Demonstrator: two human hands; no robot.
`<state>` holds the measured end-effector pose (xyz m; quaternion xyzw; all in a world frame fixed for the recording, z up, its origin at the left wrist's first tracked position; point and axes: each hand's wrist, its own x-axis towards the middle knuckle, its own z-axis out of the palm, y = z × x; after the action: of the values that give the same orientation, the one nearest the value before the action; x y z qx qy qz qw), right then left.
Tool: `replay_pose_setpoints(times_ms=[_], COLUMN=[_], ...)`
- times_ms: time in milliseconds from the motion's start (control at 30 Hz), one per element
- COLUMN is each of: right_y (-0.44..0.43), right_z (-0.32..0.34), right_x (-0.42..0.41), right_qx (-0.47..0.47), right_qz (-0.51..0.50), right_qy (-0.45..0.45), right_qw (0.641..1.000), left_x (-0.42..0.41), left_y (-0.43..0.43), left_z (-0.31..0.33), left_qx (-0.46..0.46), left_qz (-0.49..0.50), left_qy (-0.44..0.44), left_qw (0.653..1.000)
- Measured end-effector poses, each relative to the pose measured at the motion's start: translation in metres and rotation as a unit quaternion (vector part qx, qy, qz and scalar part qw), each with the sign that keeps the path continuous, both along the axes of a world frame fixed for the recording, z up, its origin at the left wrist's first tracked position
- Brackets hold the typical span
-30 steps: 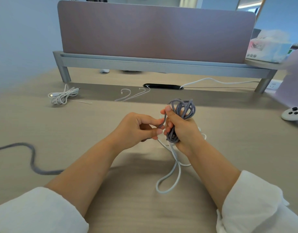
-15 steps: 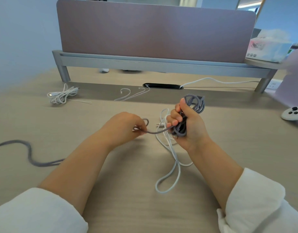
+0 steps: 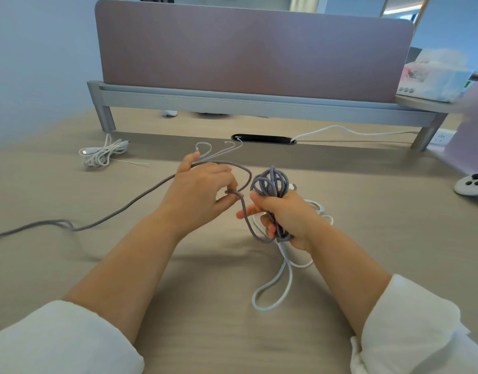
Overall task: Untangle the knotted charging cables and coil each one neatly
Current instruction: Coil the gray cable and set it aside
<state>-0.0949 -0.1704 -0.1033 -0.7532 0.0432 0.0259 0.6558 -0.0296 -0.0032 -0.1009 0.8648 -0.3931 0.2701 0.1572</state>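
Observation:
My right hand (image 3: 283, 217) grips a bundle of loops of the grey braided cable (image 3: 270, 182), held upright above the desk. My left hand (image 3: 198, 190) pinches the free strand of that same cable, which arcs over its fingers and trails left across the desk (image 3: 111, 214). A white cable (image 3: 281, 282) lies loose under my right hand, one long loop reaching toward me. At the far left a coiled white cable (image 3: 102, 153) rests on the desk.
A thin white wire (image 3: 219, 149) lies behind my left hand. A black cable slot (image 3: 260, 138) with a white cord (image 3: 345, 129) sits below the grey shelf and mauve divider (image 3: 248, 49). A white game controller (image 3: 472, 184) lies at the right edge.
My left hand has moved up and away from me, drawing the grey strand into a wider arc over its fingers. The grey tail on the left has been pulled straighter.

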Motion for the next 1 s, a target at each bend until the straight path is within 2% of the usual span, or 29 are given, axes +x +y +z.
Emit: replay_pose_setpoints(times_ms=[100,200,333,467,533,633,700,800,867,1000], right_y=[0.002,0.002,0.002,0.003,0.003,0.002,0.001,0.001,0.0,-0.002], right_z=[0.001,0.0,-0.003,-0.002,-0.001,-0.002,-0.002,-0.002,-0.002,0.002], right_x=[-0.002,-0.001,0.0,-0.003,-0.005,-0.004,-0.004,-0.003,-0.003,0.0], right_qx=[0.007,0.003,0.003,0.124,0.136,0.031,0.012,0.069,0.125,0.276], right_qz=[0.04,0.032,0.039,0.091,0.126,0.105,0.085,0.069,0.041,0.025], right_qy=[0.005,-0.007,-0.021,0.025,0.047,0.034,0.035,0.038,0.031,-0.027], right_qw=[0.999,0.999,0.999,0.988,0.982,0.993,0.996,0.994,0.991,0.96], left_x=[-0.003,-0.004,-0.005,0.001,0.004,0.004,0.003,0.002,0.002,0.004], left_y=[0.0,0.0,-0.001,0.005,0.007,0.009,0.009,0.011,0.013,0.013], left_z=[0.003,0.005,0.006,0.008,0.009,0.013,0.017,0.018,0.017,0.014], left_qx=[0.0,-0.002,-0.01,-0.038,-0.061,-0.124,-0.176,-0.222,-0.215,-0.093], left_qz=[-0.018,-0.009,0.004,0.026,0.026,0.01,-0.001,-0.027,-0.042,-0.036], left_qy=[0.022,0.037,-0.009,-0.008,0.029,0.125,0.172,0.214,0.233,0.195], left_qw=[1.0,0.999,1.0,0.999,0.997,0.984,0.969,0.951,0.947,0.976])
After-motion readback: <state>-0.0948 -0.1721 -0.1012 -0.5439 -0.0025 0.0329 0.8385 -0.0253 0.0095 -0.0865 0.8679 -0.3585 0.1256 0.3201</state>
